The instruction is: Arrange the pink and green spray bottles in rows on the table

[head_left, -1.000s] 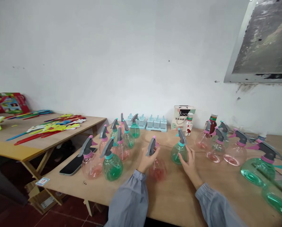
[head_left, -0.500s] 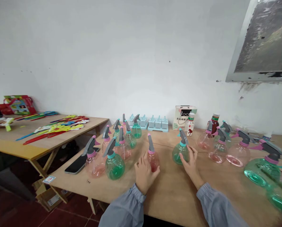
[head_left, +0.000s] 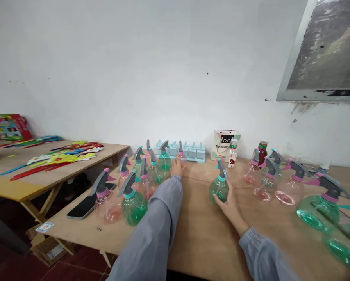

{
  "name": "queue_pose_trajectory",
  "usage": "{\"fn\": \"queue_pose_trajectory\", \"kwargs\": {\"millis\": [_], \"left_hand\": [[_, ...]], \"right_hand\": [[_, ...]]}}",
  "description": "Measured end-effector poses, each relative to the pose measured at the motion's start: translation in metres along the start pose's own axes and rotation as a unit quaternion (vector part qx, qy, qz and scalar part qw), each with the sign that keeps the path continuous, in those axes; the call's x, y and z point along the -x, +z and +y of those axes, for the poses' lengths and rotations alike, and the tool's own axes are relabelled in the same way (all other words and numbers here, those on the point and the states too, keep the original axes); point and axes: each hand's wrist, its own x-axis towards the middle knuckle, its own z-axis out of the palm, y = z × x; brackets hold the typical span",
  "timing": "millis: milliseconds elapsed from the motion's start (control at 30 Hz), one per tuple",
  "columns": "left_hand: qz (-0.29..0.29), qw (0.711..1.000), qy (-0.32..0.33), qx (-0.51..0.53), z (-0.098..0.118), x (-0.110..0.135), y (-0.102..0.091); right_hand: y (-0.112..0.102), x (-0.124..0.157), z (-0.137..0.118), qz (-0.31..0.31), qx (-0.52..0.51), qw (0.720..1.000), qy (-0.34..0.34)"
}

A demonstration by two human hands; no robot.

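Note:
My left hand (head_left: 176,168) is stretched far across the table, closed round the side of a pink spray bottle (head_left: 183,159) with a grey trigger head. That bottle stands upright at the back, beside a green spray bottle (head_left: 165,160). My right hand (head_left: 229,202) grips the right side of another green spray bottle (head_left: 218,189), which has a turquoise collar and stands on the table. A group of pink and green spray bottles is to the left, among them a green one (head_left: 134,208) in front.
Light-blue ice-pop moulds (head_left: 196,153) line the wall beside a paper bag (head_left: 224,145) and a small white-labelled bottle (head_left: 231,154). More spray bottles, including a pink one (head_left: 290,189), stand right. A phone (head_left: 84,207) lies left; colourful gloves (head_left: 66,158) cover another table.
My left hand has carried the pink spray bottle from the middle of the table to the back, near the moulds. My right hand stays on the green bottle. The view has shifted slightly.

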Motion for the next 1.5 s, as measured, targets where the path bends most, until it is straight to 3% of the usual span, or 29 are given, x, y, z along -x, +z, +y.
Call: {"fn": "queue_pose_trajectory", "kwargs": {"millis": [100, 200, 267, 367, 433, 533, 567, 633, 700, 733, 800, 900, 1100, 1233, 1400, 1500], "left_hand": [[0.039, 0.999, 0.012, 0.027, 0.008, 0.004, -0.002], [0.063, 0.989, 0.073, 0.113, 0.022, 0.029, -0.006], [0.031, 0.97, 0.152, 0.188, 0.032, 0.056, -0.009], [-0.072, 0.926, 0.237, 0.284, 0.047, 0.099, -0.009], [-0.112, 0.897, 0.212, 0.371, 0.055, 0.118, -0.007], [-0.119, 0.86, 0.107, 0.485, 0.054, 0.127, -0.007], [-0.118, 0.846, 0.077, 0.514, 0.05, 0.126, -0.01], [-0.125, 0.821, 0.032, 0.557, 0.038, 0.122, -0.018], [-0.141, 0.797, 0.002, 0.588, 0.025, 0.119, -0.028], [-0.151, 0.784, -0.007, 0.602, 0.019, 0.119, -0.033], [-0.163, 0.757, -0.02, 0.633, 0.012, 0.119, -0.04], [-0.179, 0.727, -0.03, 0.662, 0.011, 0.121, -0.043], [-0.136, 0.764, 0.021, 0.63, 0.008, 0.119, -0.043], [-0.159, 0.758, 0.066, 0.629, 0.008, 0.119, -0.046], [-0.165, 0.77, 0.026, 0.616, 0.017, 0.127, -0.051], [-0.183, 0.778, 0.035, 0.6, 0.019, 0.129, -0.051]], "right_hand": [[-0.001, 0.0, -0.003, -0.009, 0.01, 1.0, -0.02], [-0.002, 0.0, -0.006, 0.002, 0.026, 0.999, -0.04], [0.0, 0.002, -0.008, 0.01, 0.043, 0.998, -0.054], [0.004, 0.008, -0.017, -0.019, 0.054, 0.996, -0.073], [0.005, 0.012, -0.025, -0.069, 0.05, 0.991, -0.102], [-0.008, 0.007, -0.032, -0.137, 0.054, 0.979, -0.143], [-0.017, 0.001, -0.032, -0.116, 0.059, 0.982, -0.135], [-0.042, -0.013, -0.022, 0.021, 0.084, 0.993, -0.084], [-0.074, -0.03, -0.003, 0.206, 0.137, 0.969, -0.029], [-0.089, -0.037, 0.009, 0.257, 0.189, 0.948, -0.011], [-0.114, -0.046, 0.034, 0.298, 0.218, 0.929, 0.03], [-0.132, -0.05, 0.06, 0.289, 0.269, 0.913, 0.104], [-0.122, -0.048, 0.062, 0.262, 0.261, 0.914, 0.166], [-0.12, -0.049, 0.064, 0.244, 0.249, 0.922, 0.169], [-0.12, -0.047, 0.075, 0.234, 0.252, 0.926, 0.156], [-0.112, -0.042, 0.075, 0.224, 0.244, 0.933, 0.141]]}}
